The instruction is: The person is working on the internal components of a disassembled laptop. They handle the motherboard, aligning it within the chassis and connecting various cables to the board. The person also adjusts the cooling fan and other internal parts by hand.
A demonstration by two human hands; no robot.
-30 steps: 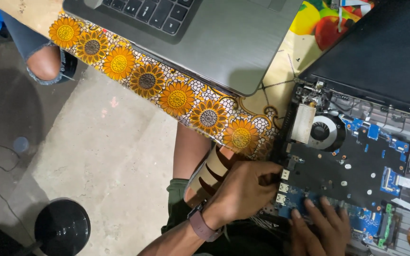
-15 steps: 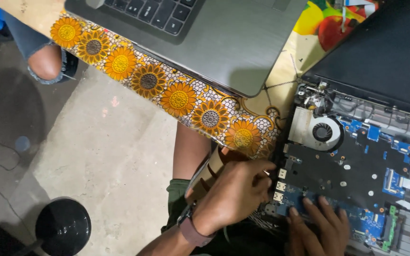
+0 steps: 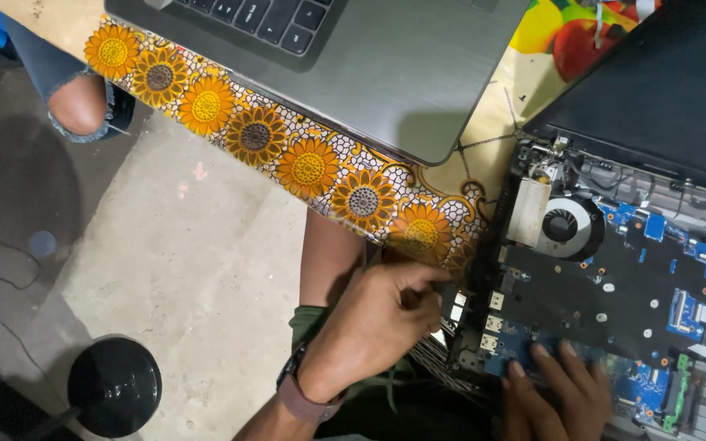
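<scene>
At the opened laptop's [image 3: 614, 286] near edge, left hand [image 3: 377, 322] pinching its side, right hand [image 3: 557, 392] flat on the board.

A closed grey laptop [image 3: 386, 65] lies on the desk's sunflower-patterned cloth [image 3: 308, 167]; a round black stool [image 3: 114, 385] stands on the concrete floor [image 3: 165, 269]

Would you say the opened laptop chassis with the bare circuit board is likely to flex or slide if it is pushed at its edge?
The opened laptop chassis probably stays stiff but fragile, as its circuit board is bare. It may slide on the glossy sunflower tablecloth; the right hand pressing on it and the left hand at its edge likely steady it.
</scene>
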